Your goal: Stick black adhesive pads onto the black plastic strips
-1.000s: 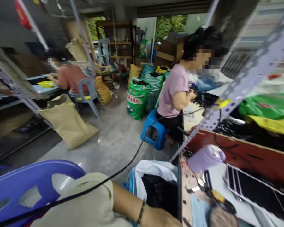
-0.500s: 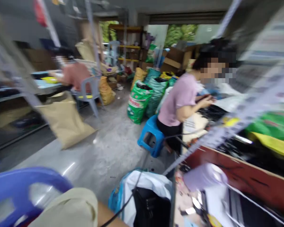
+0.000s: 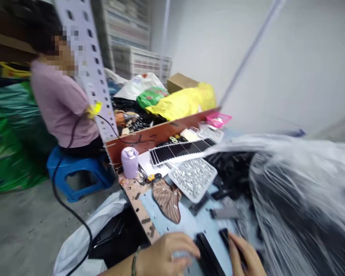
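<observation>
The left grip (image 3: pixel 168 255) is half-curled beside the long black strip (image 3: pixel 208 255), though blur hides whether it holds anything. The right grip (image 3: pixel 243 255) comes in from the lower right, with its fingers (image 3: pixel 232 243) narrowed at a short black piece (image 3: pixel 224 234), but a firm hold can't be told.

The strip lies between the hands, on a pale blue sheet (image 3: pixel 186 226), its long axis running from the bottom edge up and slightly left. The left hand is nearer to it, just beside its upper end, while the short black piece lies closer to the right hand.

Farther out on the worktop (image 3: pixel 135 195) sit a white-rimmed tray of rhinestones (image 3: pixel 192 178), a fan-shaped brown piece (image 3: pixel 166 205) and a lilac bottle (image 3: pixel 130 162). Clear plastic sheeting (image 3: pixel 299 191) billows in at the right, close to the hands, over a heap of black pieces (image 3: pixel 232 172). Beyond the red-brown board (image 3: pixel 158 140), a co-worker in a pink T-shirt (image 3: pixel 59 96) sits on a blue stool (image 3: pixel 77 174) — well apart from these hands.
</observation>
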Demonstrator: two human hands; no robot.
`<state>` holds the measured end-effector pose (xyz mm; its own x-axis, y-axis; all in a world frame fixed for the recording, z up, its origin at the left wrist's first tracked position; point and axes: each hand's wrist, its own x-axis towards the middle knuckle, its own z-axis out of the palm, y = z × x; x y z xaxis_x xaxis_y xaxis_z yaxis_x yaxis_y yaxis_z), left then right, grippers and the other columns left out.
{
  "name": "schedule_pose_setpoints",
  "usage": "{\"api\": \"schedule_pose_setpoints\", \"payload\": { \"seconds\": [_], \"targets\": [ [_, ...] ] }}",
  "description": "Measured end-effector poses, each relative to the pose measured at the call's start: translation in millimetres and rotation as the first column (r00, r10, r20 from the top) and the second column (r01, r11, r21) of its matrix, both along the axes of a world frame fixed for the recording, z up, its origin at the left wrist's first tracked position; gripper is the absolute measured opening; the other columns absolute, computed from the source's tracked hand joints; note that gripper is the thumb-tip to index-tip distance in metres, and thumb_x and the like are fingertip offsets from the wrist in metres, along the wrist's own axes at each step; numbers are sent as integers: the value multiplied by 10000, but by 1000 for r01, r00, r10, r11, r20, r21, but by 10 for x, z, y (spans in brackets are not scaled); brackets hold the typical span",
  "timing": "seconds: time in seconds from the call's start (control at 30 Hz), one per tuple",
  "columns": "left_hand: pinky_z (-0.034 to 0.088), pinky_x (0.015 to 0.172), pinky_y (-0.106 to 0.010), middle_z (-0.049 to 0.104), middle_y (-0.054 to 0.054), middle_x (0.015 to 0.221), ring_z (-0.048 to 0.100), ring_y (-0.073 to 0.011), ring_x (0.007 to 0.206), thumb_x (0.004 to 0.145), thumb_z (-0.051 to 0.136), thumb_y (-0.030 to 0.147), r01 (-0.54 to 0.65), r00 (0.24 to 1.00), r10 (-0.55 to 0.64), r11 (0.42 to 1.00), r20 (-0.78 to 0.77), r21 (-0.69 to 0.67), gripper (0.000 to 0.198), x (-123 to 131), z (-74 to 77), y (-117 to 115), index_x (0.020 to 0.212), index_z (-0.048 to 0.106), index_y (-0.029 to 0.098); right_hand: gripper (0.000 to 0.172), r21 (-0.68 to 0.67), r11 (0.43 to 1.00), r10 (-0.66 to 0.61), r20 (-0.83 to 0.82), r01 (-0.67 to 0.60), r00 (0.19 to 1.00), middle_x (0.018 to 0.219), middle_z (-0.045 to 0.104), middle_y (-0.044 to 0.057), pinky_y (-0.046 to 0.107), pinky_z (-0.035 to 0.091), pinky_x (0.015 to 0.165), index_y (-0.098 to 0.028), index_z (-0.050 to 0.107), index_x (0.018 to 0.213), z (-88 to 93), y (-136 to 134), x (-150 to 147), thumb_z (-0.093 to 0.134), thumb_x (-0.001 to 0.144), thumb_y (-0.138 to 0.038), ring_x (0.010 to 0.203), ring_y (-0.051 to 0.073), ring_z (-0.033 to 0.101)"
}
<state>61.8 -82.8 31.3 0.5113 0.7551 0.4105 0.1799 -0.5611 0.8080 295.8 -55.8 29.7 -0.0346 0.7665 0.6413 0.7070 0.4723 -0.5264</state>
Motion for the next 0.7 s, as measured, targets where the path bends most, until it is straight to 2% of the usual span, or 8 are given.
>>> {"api": "schedule_pose_setpoints", "payload": {
  "seconds": [0.07, 0.13, 0.3, 0.43, 0.6, 0.7],
  "targets": [
    [489, 916, -334, 656, -104, 1052, 606, -194, 1014, 938, 467, 268, -92, 982, 109, 989, 157, -114, 227, 84, 46, 51, 1087, 616, 183, 143, 30, 999, -39, -19, 40, 999, 930, 685, 56, 334, 509, 791, -224, 644, 984, 50, -93, 23, 553, 881, -264, 838, 202, 652],
    [465, 947, -339, 646, -93, 1075, 588, -196, 1047, 928, 489, 272, -145, 970, 178, 970, 164, -198, 216, 119, 47, 104, 1071, 629, 192, 186, -70, 996, -62, 5, 62, 998, 972, 678, 68, 341, 509, 810, -219, 625, 1042, 62, -166, 115, 517, 895, -252, 894, 201, 644],
    [505, 838, -302, 589, -78, 1169, 609, -179, 977, 927, 464, 290, -65, 989, 14, 934, -146, -351, 294, 61, -136, 282, 1191, 578, 232, 226, -328, 924, -183, 75, 197, 980, 974, 651, 90, 337, 527, 738, -199, 598, 1065, -152, -384, 454, 459, 917, -297, 833, 194, 629],
    [510, 842, -318, 550, -88, 1215, 613, -183, 968, 894, 481, 255, -55, 959, -52, 930, -278, -363, 365, 133, -312, 383, 1256, 523, 221, 208, -453, 884, -71, 114, 115, 991, 983, 624, 87, 345, 515, 767, -198, 582, 1055, -335, -463, 461, 455, 920, -292, 811, 184, 614],
    [502, 857, -347, 534, -94, 1233, 607, -192, 968, 873, 507, 278, -93, 951, -27, 925, -308, -368, 438, 324, -419, 426, 1304, 449, 228, 207, -514, 857, 59, 171, 38, 983, 1022, 626, 81, 368, 487, 857, -207, 569, 1070, -346, -402, 355, 439, 929, -285, 937, 208, 595],
    [515, 760, -338, 560, -96, 1183, 611, -210, 920, 846, 562, 373, -137, 937, -12, 908, -350, -396, 454, 404, -445, 412, 1261, 457, 220, 247, -484, 867, 23, 282, 122, 959, 1065, 626, 91, 397, 473, 891, -208, 560, 1121, -331, -298, 458, 427, 926, -282, 1015, 239, 567]
  ]
}}
